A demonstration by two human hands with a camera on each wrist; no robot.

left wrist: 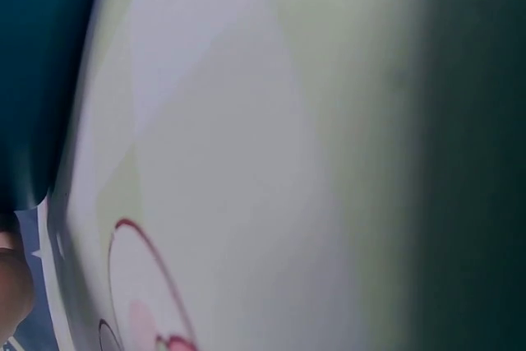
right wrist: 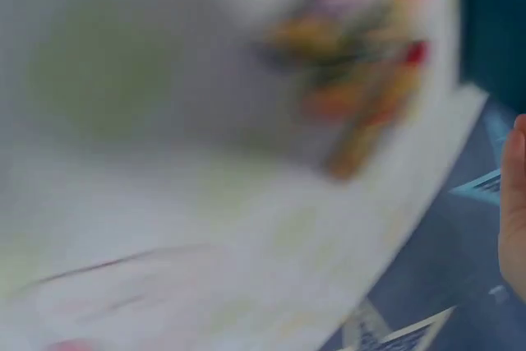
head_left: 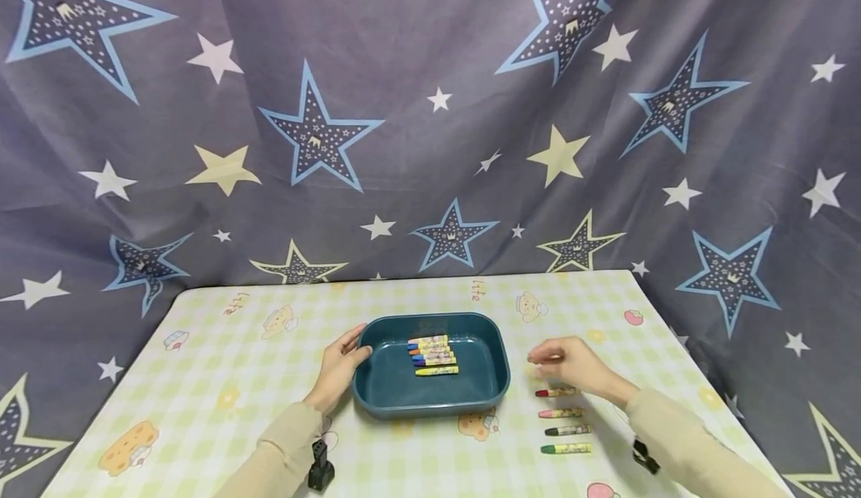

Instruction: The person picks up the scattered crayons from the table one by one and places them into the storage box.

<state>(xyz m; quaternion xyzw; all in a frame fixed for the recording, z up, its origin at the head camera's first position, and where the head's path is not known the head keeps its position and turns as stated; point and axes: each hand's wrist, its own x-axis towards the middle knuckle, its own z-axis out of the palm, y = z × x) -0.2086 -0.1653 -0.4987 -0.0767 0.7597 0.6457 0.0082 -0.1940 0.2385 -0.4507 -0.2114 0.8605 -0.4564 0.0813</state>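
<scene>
My left hand holds the left rim of a dark teal rectangular tray, thumb over the edge and the other fingers along the outside. Several crayons lie side by side in the tray, among them a yellow crayon nearest its front. Right of the tray, my right hand hovers with loosely bent fingers and nothing visible in them. Just below it on the table lies a red crayon, partly under the hand. Toward the front follow a pink crayon, a black crayon and a green crayon.
A green-and-white checked cloth with printed cartoon figures covers the table. Behind it hangs a grey curtain patterned with stars. Each wrist carries a small black camera mount. The right wrist view is blurred.
</scene>
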